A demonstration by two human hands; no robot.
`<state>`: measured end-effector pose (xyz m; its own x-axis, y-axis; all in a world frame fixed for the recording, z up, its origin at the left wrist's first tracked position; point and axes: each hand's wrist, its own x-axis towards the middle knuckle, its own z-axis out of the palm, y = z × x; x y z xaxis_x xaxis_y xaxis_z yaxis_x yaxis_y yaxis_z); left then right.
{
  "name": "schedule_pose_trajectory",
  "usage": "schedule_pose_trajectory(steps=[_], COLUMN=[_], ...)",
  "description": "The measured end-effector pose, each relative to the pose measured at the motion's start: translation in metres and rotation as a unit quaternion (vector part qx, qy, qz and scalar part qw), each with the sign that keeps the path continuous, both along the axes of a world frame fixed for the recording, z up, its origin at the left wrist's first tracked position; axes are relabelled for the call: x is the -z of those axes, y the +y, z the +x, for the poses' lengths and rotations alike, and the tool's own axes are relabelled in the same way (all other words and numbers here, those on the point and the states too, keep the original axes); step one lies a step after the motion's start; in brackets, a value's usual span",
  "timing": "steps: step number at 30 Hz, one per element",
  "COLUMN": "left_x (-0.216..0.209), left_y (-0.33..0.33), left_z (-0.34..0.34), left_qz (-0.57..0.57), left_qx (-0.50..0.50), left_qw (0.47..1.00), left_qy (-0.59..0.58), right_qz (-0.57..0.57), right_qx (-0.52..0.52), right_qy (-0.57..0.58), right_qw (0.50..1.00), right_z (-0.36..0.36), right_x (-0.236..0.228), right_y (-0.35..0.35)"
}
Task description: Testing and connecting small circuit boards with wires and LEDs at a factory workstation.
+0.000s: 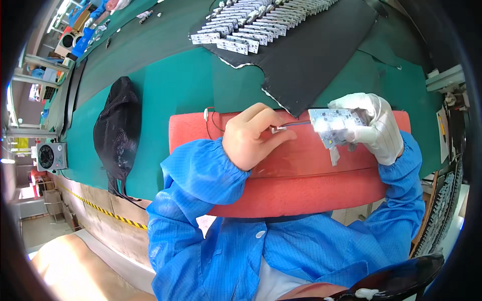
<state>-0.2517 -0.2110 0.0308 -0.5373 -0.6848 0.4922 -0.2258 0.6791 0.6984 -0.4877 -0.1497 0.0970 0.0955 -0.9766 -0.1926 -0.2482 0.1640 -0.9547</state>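
1. Covering most of the bench: a green flat work mat (168, 85). Red rectangular foam pad (321, 193) in front of you.
2. Beyond the pad, a black torn-edged sheet (321, 55) bears rows of white, narrow circuit boards (251, 35). Black mesh cap-like item (118, 130) off to your left.
3. Your white-gloved right hand (374, 128) grips the right end of a white, flat rectangular circuit board (331, 125), above the pad.
4. Your bare left hand (253, 135) pinches, seemingly lightly, a small white plastic connector (278, 130); thin dark wires (298, 123) run toward the board.
5. Step, by judgement: handling the wire lead at the board. Next move calls for a steady board and slack wires; can't tell whether they're attached.
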Motion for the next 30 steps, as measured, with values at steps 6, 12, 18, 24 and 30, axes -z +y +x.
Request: schedule_pose_trajectory(steps=[6,12,18,24,30], left_x=[0.003,0.000,-0.001,0.000,-0.003], left_y=[-0.001,-0.003,-0.006,-0.009,-0.007], left_z=[0.001,0.003,0.007,0.007,0.006], left_qz=[-0.115,-0.111,-0.084,-0.083,-0.090], left_qx=[0.029,0.031,0.057,0.068,0.064], left_qw=[0.993,0.993,0.994,0.993,0.993], left_qy=[-0.026,-0.025,-0.032,-0.039,-0.038], right_qz=[0.046,0.162,0.191,0.185,0.183], right_qx=[-0.017,0.079,0.118,0.107,0.118], right_qy=[-0.043,-0.026,-0.036,-0.054,-0.034], right_qw=[0.998,0.983,0.974,0.975,0.975], right_z=[-0.013,-0.020,-0.020,-0.023,-0.017], right_x=[0.009,0.027,0.034,0.039,0.032], right_y=[-0.002,-0.011,-0.011,-0.013,-0.012])
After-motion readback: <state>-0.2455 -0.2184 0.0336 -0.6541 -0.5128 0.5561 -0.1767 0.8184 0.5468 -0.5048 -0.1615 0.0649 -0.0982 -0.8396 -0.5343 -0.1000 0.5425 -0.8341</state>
